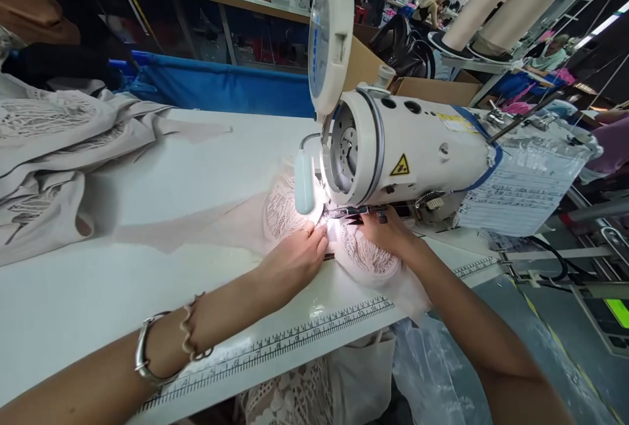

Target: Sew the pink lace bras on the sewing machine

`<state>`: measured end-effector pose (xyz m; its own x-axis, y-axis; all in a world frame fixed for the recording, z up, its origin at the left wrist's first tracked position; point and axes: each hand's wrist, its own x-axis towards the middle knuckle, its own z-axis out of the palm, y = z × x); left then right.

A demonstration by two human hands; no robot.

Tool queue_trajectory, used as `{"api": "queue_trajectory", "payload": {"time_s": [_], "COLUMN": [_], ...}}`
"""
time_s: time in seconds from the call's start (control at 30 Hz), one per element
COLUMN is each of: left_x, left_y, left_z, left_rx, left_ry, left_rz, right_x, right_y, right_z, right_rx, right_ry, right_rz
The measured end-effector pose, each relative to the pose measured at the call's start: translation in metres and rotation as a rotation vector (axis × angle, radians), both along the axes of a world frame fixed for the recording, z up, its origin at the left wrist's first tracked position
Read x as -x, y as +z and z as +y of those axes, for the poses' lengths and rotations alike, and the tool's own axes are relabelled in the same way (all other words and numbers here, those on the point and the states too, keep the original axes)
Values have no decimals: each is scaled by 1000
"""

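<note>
Near edge: ruler strip (295, 340) printed along the front of the white sewing table (98, 294), running left to right. Lace fabric and a clear plastic sheet (432, 359) hang below the table edge.

Left forearm comes in from near left, with a silver bangle (145, 353) and a beaded bracelet (189, 336) at the wrist. Left hand (295, 258) lies flat, palm down, fingers extended and pressed on the pink lace piece (366, 258), fingertips right at the needle area. Ring visible on one finger.

Right hand (388, 232) comes in from near right, resting on the same lace piece just right of the needle. Fingers are curled onto the fabric; can't tell whether it's pinching or just pressing.

The lace piece sits under the presser foot of the sewing machine (417, 143), spread both ways: one lace cup left of the needle, one to the right under the right hand, sheer pink fabric trailing left across the table. The machine's small lamp (304, 183) is lit over the stitch area.

Mid left: pile of grey-beige garments (54, 156) on the table. Right of machine: paper sheet (511, 196) in plastic.

Far: round magnifier lamp (329, 32), blue cloth bin (221, 88), cardboard boxes (432, 88), thread cones (491, 6), other machines and people at work.
</note>
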<state>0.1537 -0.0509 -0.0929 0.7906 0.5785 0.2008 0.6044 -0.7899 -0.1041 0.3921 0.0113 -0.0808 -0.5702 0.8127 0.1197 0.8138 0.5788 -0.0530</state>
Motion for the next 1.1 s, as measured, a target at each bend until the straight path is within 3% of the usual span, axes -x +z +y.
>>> {"api": "queue_trajectory", "payload": {"time_s": [0.1,0.27,0.33,0.63,0.83,1.1], "left_x": [5,14,15,25,27,26], "left_y": [0,-2,-5,-8,-2,-12], "left_z": [5,11,13,30,35,38], "left_rx": [21,0,8,76,95,11], "left_ry": [27,61,73,70,62,103], "left_rz": [-25,-101,-126,-237,-269,-268], "right_x": [-1,1,3,2,12,24], "right_y": [0,9,12,-9,6,13], "right_z": [-2,-5,-7,-7,-18,-19], "right_rx": [30,105,98,140,101,114], "right_ry": [2,222,246,193,117,-8], "right_rz": [60,1,-46,-20,-90,-95]}}
